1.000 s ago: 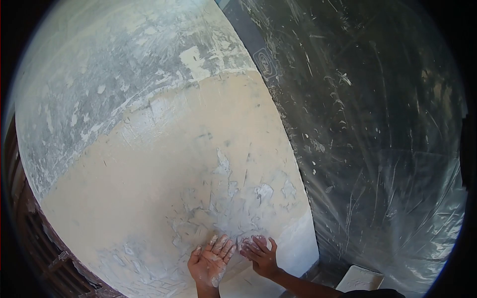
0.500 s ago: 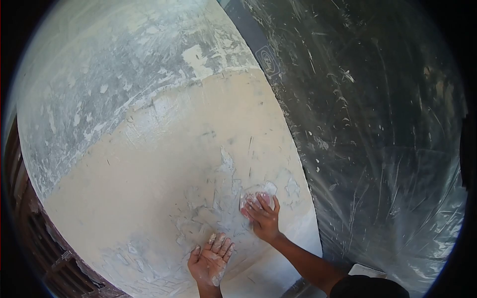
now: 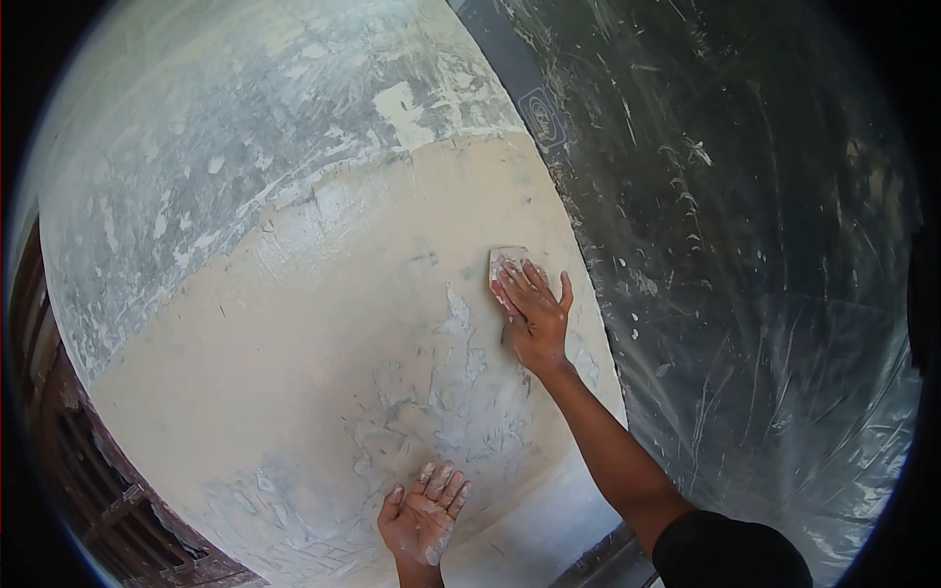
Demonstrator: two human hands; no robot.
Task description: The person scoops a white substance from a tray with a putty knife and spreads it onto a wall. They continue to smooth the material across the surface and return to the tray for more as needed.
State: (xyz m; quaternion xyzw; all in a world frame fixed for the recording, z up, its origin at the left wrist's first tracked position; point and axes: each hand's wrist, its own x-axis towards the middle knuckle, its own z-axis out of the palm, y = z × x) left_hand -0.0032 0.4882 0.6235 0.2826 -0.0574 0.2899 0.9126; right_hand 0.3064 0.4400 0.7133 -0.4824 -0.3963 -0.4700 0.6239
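My right hand (image 3: 537, 316) presses a flat pad or scraper (image 3: 505, 257), pale with a red part, against the cream-coated wall (image 3: 294, 323), near its right edge. My left hand (image 3: 424, 517) is palm up with its fingers apart, smeared with pale paste and holding nothing, low in front of the wall. Rough grey-white patches of paste mark the surface between and below the hands. Higher up, the wall is grey with whitish streaks.
Dark plastic sheeting (image 3: 755, 294), spattered with pale material, hangs along the right side. A brown slatted frame (image 3: 108, 480) stands at the lower left. A dark strip with a printed logo (image 3: 542, 118) borders the wall's upper right.
My right hand has moved up the wall with the pad, its arm now more extended. My left hand has barely shifted. The view has moved slightly.
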